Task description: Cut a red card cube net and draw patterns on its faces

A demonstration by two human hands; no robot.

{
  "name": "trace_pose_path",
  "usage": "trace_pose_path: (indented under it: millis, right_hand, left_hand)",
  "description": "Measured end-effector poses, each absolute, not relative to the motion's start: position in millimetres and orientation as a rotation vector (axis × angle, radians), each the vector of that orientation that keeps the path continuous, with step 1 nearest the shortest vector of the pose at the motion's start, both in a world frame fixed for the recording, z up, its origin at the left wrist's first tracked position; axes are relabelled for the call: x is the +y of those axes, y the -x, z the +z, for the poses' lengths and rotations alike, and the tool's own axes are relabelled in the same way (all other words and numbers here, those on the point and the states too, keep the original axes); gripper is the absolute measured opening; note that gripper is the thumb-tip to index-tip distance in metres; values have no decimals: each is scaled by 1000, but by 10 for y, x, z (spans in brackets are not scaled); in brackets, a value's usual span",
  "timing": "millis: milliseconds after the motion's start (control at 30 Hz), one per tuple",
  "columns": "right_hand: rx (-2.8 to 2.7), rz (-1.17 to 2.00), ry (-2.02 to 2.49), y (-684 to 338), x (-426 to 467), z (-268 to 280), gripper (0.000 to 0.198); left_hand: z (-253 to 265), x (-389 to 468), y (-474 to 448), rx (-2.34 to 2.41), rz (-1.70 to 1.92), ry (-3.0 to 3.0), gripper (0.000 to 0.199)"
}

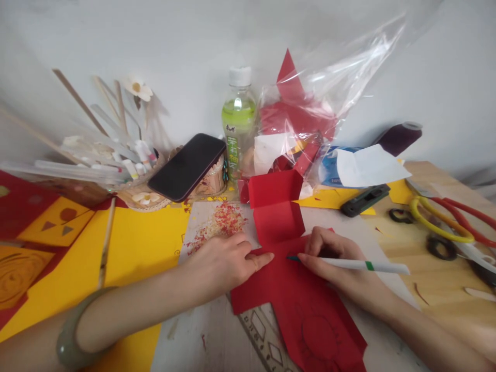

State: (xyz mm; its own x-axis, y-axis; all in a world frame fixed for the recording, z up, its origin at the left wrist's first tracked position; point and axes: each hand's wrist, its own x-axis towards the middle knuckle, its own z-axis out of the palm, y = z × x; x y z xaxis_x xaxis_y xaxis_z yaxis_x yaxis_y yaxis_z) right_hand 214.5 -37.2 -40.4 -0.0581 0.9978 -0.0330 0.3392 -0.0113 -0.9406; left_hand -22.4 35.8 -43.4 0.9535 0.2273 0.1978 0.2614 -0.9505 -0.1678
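Note:
A cut and creased red paper box shape [279, 289] lies in front of me, a round drawing with short strokes on its lower panel. My left hand [228, 258] presses on its left part, the index finger stretched out flat across the paper. Between the fingertips of my right hand [333, 253] is a white marker pen [382, 266] with a green band, its dark tip at the red paper. Under the lower left of the red paper sticks out a ruler [259, 336] with cut-out shapes.
Behind stand a drink bottle [238, 119], a phone [188, 165] and a clear bag [310, 103] holding red paper. Scissors [442, 217], a utility knife [364, 200] and black rings lie right. Yellow paper [143, 237] and a thin stick [106, 243] lie left; confetti bits [220, 222] are scattered behind my left hand.

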Motion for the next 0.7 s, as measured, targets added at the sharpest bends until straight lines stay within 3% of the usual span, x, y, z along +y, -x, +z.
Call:
trace_pose_path:
  millis: [700]
  right_hand:
    - [-1639, 1073, 1516, -2158, -418, -457, 27]
  left_hand:
    - [-430, 375, 217, -341, -330, 2908, 37]
